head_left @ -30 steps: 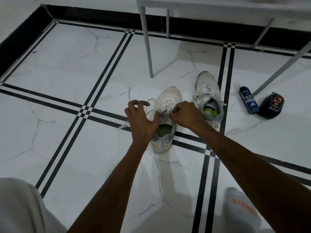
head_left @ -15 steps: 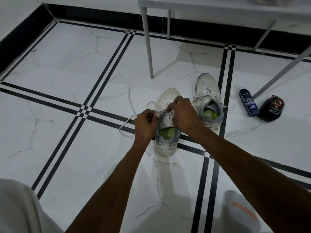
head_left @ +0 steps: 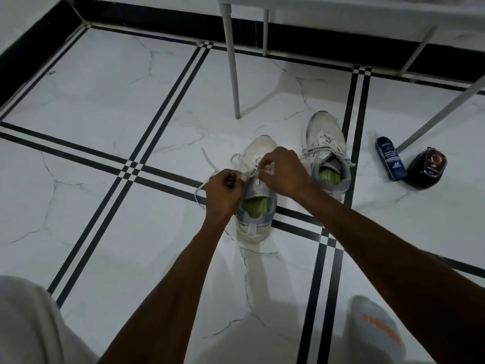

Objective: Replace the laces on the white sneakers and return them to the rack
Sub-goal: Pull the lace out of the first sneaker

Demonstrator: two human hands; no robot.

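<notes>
Two white sneakers with green insoles stand side by side on the marble floor. Over the left sneaker (head_left: 256,206) both my hands work at the tongue. My left hand (head_left: 223,193) pinches one end of its white lace (head_left: 200,189), which trails in a loop to the left on the floor. My right hand (head_left: 282,172) pinches the other lace end just above the tongue. The right sneaker (head_left: 325,151) stands untouched with its lace threaded and loose ends hanging over its sides.
A blue cleaner bottle (head_left: 391,158) and a black round tin (head_left: 425,169) lie right of the sneakers. White rack legs (head_left: 232,67) rise behind them, a slanted one (head_left: 441,114) at the right. My knees show at the bottom corners.
My left hand closed and drew in from the left onto the lace at the tongue. My right hand shifted slightly up over the eyelets. The sneakers stayed in place.
</notes>
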